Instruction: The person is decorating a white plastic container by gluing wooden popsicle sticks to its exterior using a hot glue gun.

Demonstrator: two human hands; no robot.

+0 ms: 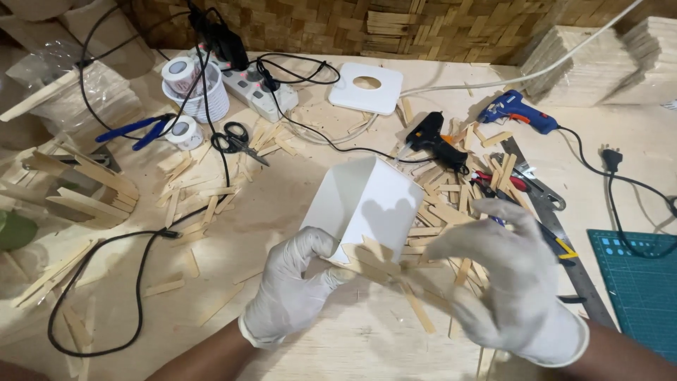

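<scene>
The white box [367, 201] sat tilted over the wooden table [296, 212], its lower edge pinched by the gloved left hand [296, 282]; the gloved right hand [504, 275] pressed a wooden stick [374, 262] against it, fingers curled loosely

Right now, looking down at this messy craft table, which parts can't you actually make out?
Head view, the only one:
- Near edge of the white folded card box: covered by the gloved left hand and flat wooden sticks.
- Right hand: motion-blurred, so its grip is unclear.
- Green cutting mat: cut off by the right edge.
- Steel ruler: partly under sticks and the right hand.
</scene>
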